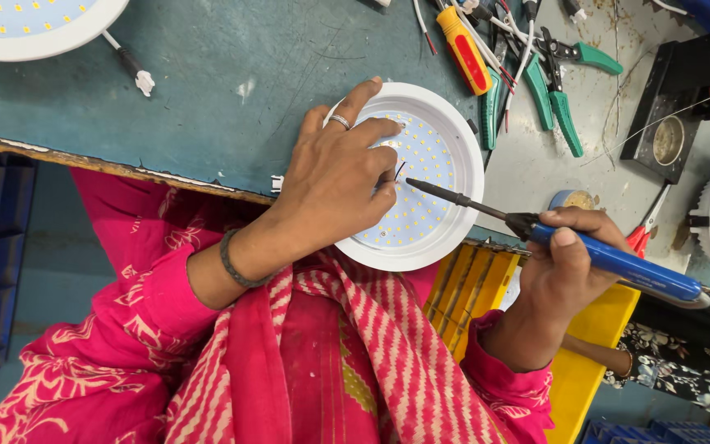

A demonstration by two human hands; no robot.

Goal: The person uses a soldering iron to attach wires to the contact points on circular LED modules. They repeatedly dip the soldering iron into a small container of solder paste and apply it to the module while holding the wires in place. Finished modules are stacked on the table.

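A round white lamp panel [445, 144] studded with small yellow diodes lies at the workbench's near edge. My left hand [338, 177], with a ring and a dark wristband, rests on its left half and pinches thin wires [398, 171] against the board. My right hand [569, 263] grips a soldering iron with a blue handle [618, 261]. The iron's dark tip [421, 186] points left and lies over the diode board, just right of my left fingers.
A second white lamp panel [30, 25] sits at the far left corner. An orange screwdriver [463, 48], green-handled pliers [556, 90], a small tin [577, 200], a black stand [667, 123] and red cutters [647, 230] lie to the right. A yellow bin [585, 370] stands below.
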